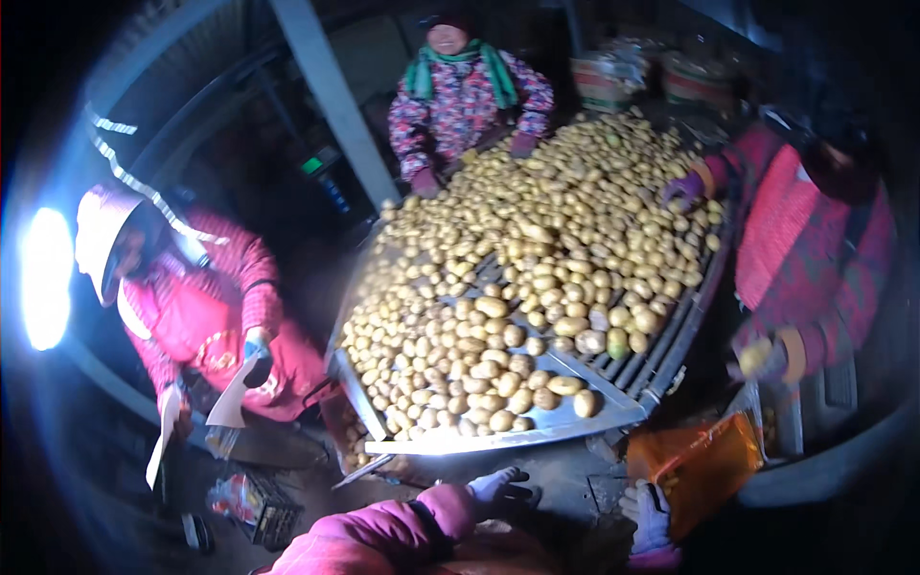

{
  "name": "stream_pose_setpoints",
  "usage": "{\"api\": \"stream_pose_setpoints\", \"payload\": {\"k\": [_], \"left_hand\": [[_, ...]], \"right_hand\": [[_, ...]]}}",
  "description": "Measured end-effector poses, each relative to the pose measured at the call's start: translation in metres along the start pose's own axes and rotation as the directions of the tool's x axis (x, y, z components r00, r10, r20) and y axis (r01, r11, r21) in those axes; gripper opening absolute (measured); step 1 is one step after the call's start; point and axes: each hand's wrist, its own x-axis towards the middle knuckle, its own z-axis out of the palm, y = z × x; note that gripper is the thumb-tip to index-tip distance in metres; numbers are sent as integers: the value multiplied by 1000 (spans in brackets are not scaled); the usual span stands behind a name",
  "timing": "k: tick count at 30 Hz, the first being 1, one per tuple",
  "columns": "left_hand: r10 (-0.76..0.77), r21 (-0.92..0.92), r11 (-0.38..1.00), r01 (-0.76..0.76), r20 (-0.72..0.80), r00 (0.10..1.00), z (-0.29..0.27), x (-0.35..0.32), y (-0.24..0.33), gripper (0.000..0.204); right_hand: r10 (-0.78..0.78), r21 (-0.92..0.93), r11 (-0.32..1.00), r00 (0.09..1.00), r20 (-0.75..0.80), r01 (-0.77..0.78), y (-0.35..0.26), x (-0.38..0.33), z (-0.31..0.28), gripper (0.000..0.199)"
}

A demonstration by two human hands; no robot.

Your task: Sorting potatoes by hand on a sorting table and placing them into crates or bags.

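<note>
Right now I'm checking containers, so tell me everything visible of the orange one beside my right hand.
The orange container looks like thin, slightly glossy plastic, its mouth open and slanted. It sits low, below the right corner of the metal tray. Small yellowish lumps seem to show inside. Your right hand is at its left edge; contact is unclear.

Dim, fisheye-bent dark edges — blown-out lamp [46,278] at left, glare on tray lip [479,443]
</note>
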Motion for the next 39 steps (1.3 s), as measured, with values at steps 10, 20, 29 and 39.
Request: {"api": "stream_pose_setpoints", "payload": {"k": [10, 20, 29, 39], "left_hand": [[994, 959, 0, -283, 32, 107, -83, -41, 57, 45], [957, 986, 111, 125, -140, 255, -165, -31, 84, 64], [948, 983, 134, 125, -164, 273, -162, -36, 84, 62], [930, 986, 151, 70, -166, 328, -164, -40, 85, 60]], "right_hand": [[-731, -879, -172, 540, 417, 445, -76, 73, 180, 36], [-656, -959, -274, 714, 243, 75, -53, 140, 208, 35], [-605, -931, -363, 770, 205, -37, -52, 129, 202, 41], [-597, -885, -466, 738, 314, 0, -44, 150, 165, 40]]}}
